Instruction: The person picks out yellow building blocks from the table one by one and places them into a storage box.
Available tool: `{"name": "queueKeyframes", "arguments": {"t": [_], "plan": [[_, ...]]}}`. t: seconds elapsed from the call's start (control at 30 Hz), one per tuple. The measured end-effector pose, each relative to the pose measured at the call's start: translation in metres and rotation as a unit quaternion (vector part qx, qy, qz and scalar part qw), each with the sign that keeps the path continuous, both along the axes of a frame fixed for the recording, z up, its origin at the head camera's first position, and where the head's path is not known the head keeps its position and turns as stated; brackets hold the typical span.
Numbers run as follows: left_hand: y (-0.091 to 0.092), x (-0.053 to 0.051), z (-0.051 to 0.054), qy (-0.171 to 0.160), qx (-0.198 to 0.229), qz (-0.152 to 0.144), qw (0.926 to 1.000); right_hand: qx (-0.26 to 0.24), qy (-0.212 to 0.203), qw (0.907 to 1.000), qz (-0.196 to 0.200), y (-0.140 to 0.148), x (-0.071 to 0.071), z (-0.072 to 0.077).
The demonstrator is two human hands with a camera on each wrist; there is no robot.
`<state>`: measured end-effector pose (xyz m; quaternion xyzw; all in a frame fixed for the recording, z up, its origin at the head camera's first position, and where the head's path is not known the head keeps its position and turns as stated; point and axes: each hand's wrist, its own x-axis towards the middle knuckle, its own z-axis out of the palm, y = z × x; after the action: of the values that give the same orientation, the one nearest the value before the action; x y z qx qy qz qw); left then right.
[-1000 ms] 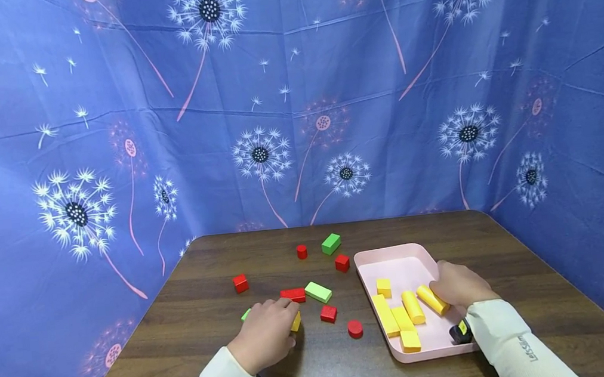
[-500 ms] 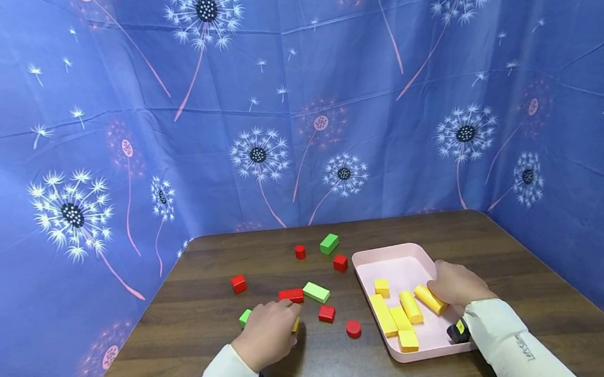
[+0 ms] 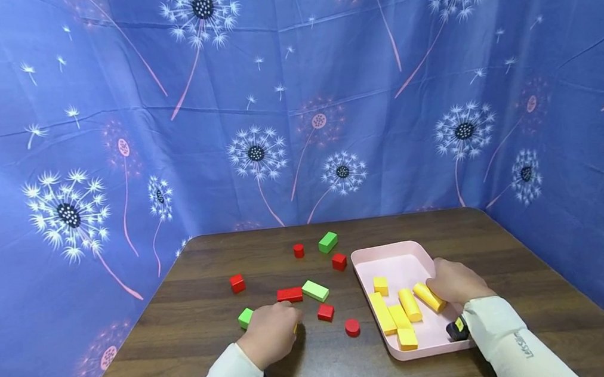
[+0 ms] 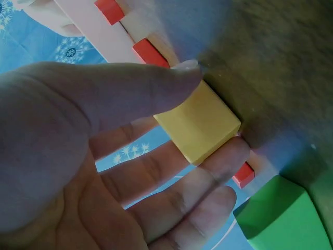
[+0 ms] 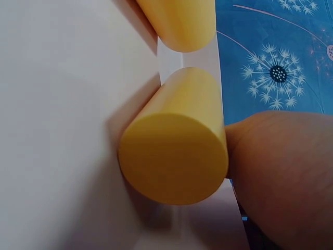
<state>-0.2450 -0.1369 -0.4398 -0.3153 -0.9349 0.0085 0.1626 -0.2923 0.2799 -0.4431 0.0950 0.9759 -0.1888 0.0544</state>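
My left hand (image 3: 273, 333) pinches a yellow block (image 4: 200, 122) between thumb and fingers, low over the table, as the left wrist view shows. Beside its fingers lies a green block (image 3: 245, 318); a red block (image 3: 290, 295) lies just beyond. At the right rim of a pink tray (image 3: 388, 253), my right hand (image 3: 458, 282) grips the tray's side, its fingertips hidden. A yellow cylinder (image 5: 174, 156) lies in the tray right against that hand. Next to it is a second yellow cylinder (image 3: 410, 305), with several yellow blocks (image 3: 382, 313) along the tray's left side.
Several red pieces lie scattered across the wooden table (image 3: 206, 263), among them a short red cylinder (image 3: 352, 328) left of the tray. A light green block (image 3: 316, 291) lies mid-table, a darker green block (image 3: 328, 242) farther back. A blue patterned cloth (image 3: 294, 93) hangs behind.
My left hand has shifted slightly right and turned, uncovering more of the green block; less of its yellow block shows from above. The right hand and tray stay together. The head view drifts slightly.
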Motion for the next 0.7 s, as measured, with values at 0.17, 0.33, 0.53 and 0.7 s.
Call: {"name": "queueKeyframes", "arguments": {"t": [0.17, 0.33, 0.53, 0.7], "plan": [[0.0011, -0.0035, -0.0021, 0.004, 0.000, 0.002, 1.0000, 0.006, 0.002, 1.0000, 0.004, 0.0013, -0.0009, 0.0012], [0.0026, -0.0058, -0.0066, 0.024, -0.012, 0.007, 0.9996, 0.007, -0.001, 1.0000, 0.005, 0.0009, -0.0017, 0.0016], [0.0030, -0.0038, -0.0077, 0.036, -0.020, 0.014, 0.9990, 0.006, -0.002, 1.0000, 0.008, 0.0000, -0.0026, -0.0016], [0.0033, -0.0031, -0.0076, 0.035, -0.022, 0.017, 0.9990, 0.004, -0.004, 0.9999, 0.010, -0.0002, -0.0022, -0.0020]]}}
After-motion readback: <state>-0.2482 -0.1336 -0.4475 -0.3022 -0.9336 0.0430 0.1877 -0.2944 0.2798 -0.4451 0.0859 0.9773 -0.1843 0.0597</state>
